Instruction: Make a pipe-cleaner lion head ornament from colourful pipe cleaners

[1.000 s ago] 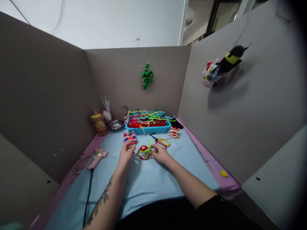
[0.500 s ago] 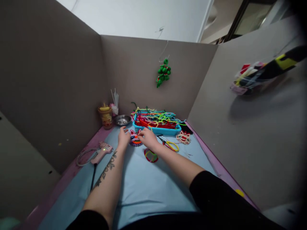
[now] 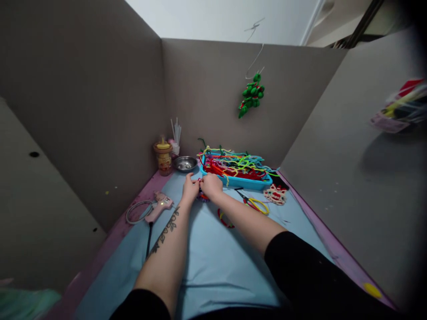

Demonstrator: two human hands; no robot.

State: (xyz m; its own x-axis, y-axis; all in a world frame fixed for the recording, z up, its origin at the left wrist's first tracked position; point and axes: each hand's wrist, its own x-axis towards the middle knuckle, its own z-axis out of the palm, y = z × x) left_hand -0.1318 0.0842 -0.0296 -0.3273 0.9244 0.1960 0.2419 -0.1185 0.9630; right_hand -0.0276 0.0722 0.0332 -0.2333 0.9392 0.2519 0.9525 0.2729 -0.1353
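Observation:
Both of my hands meet over a small purple, pink and orange fuzzy piece (image 3: 203, 197) on the blue cloth. My left hand (image 3: 191, 188) pinches its left side, fingers bent. My right hand (image 3: 211, 186) is closed at its upper right and hides much of it. Under my right forearm lies a red and green ring (image 3: 225, 219), partly covered. Just behind my hands stands a blue basket (image 3: 247, 182) heaped with coloured fuzzy stems (image 3: 233, 165).
Yellow-handled scissors (image 3: 258, 206) and a cream and red piece (image 3: 275, 194) lie to the right. At the left are a pink glue gun (image 3: 159, 208) with its cable, a metal bowl (image 3: 186, 164) and a brown cup (image 3: 164, 160). A green ornament (image 3: 251, 95) hangs behind.
The view has turned left, so everything appears further right. My right hand has closed in over the fuzzy piece, which is now more hidden, and my hands are nearer each other.

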